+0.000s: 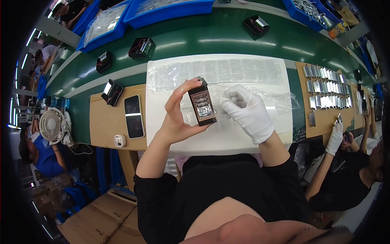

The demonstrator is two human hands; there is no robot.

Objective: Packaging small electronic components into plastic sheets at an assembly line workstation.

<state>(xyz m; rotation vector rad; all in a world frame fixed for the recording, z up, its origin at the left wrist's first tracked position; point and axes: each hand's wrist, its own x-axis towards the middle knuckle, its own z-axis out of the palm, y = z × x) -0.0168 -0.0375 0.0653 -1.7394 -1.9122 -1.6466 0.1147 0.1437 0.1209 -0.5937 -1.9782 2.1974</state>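
Observation:
My bare left hand (175, 114) grips a small dark rectangular case (202, 106) by its two ends, thumb below and index finger on top. The case has a copper-toned inner frame and shiny, clear parts inside it. Just right of it is my right hand (251, 114), in a white glove, with its fingers curled together. What those fingers hold, if anything, I cannot make out. Both hands are above a white work sheet (170, 140). Clear plastic film (219, 71) with a row of rectangular pockets lies along the sheet's far part.
Similar dark cases (141, 47) stand on the green bench (195, 38). On cardboard at left are a phone (134, 116) and a small white case (120, 140). Blue trays (168, 14) line the back. Rows of shiny metal pieces (328, 87) and a gloved co-worker's hand (335, 138) are at right.

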